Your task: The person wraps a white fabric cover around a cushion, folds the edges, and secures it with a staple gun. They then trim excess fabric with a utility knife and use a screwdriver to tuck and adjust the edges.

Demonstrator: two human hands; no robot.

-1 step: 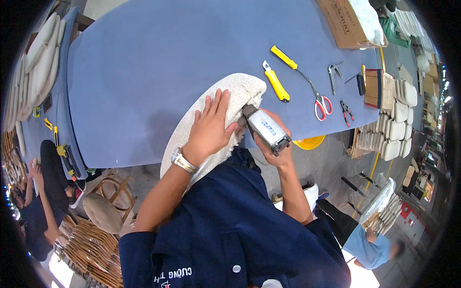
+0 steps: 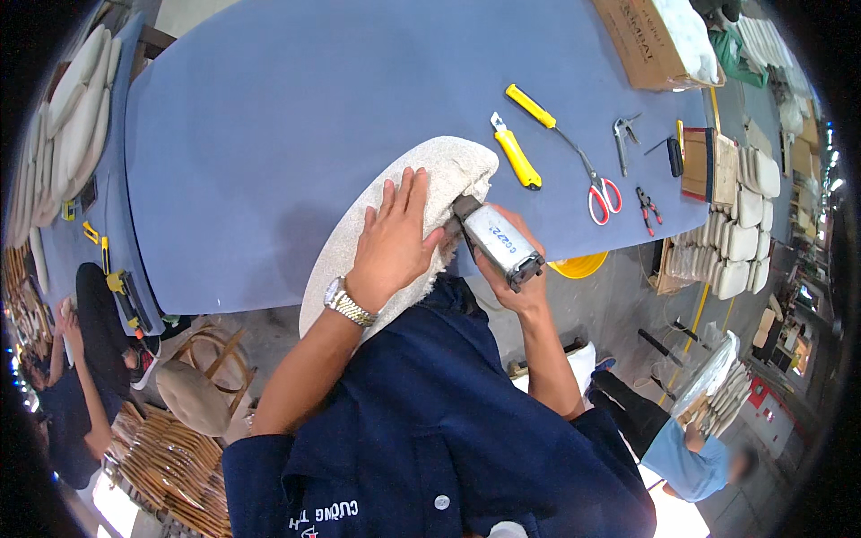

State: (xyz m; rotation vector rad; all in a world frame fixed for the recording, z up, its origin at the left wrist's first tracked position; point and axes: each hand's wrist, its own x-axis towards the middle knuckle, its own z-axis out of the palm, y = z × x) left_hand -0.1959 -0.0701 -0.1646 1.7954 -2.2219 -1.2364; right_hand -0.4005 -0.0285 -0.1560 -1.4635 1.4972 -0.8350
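A cream fabric-covered seat cushion [image 2: 448, 160] leans over the table's near edge against my body. My left hand [image 2: 392, 240] lies flat on it with the fingers stretched out, a metal watch on the wrist. My right hand [image 2: 527, 291] is wrapped round a silver-grey staple gun [image 2: 499, 237]. The gun's dark nose meets the cushion's right edge, where the fabric looks rough and frayed. The grip and most of my right fingers are hidden behind the gun's body.
On the blue table [image 2: 260, 117] lie a yellow utility knife [image 2: 517, 160], a yellow-handled tool [image 2: 531, 106], scissors [image 2: 601, 197] and red-handled pliers [image 2: 647, 212]. A cardboard box [image 2: 641, 45] stands far right. Co-workers sit left and right; cushions [image 2: 743, 229] are stacked beyond the table.
My left wrist has shifted slightly, and more of the watch's face and band shows. The staple gun and the cushion stay in nearly the same place.
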